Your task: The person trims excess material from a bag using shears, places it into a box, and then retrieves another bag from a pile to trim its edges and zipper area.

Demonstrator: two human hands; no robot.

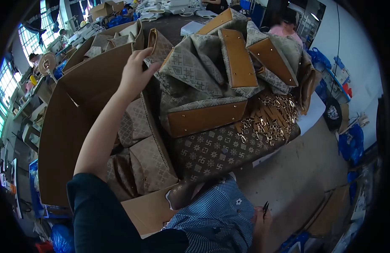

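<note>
My left hand (pixel 136 75) is raised over the edge of a cardboard box, fingers apart and thumb spread, holding nothing. Just beyond its fingers stands a patterned bag (pixel 159 44) with a brown-edged opening. To its right lies a heap of grey patterned bags (pixel 190 63), several showing tan bases (pixel 239 57) with metal studs. Down by my right side, my right hand (pixel 262 221) is closed around a small dark pointed tool that looks like thread snips (pixel 266 207). The right fingers are partly hidden.
A large cardboard box (pixel 56 139) on the left contains folded patterned bags (pixel 146 158). Tan straps with gold clasps (pixel 268 120) are piled on the dark patterned table cover (pixel 207 158). Another person (pixel 285 29) is at the back right. Blue plastic bags (pixel 351 145) lie along the right wall.
</note>
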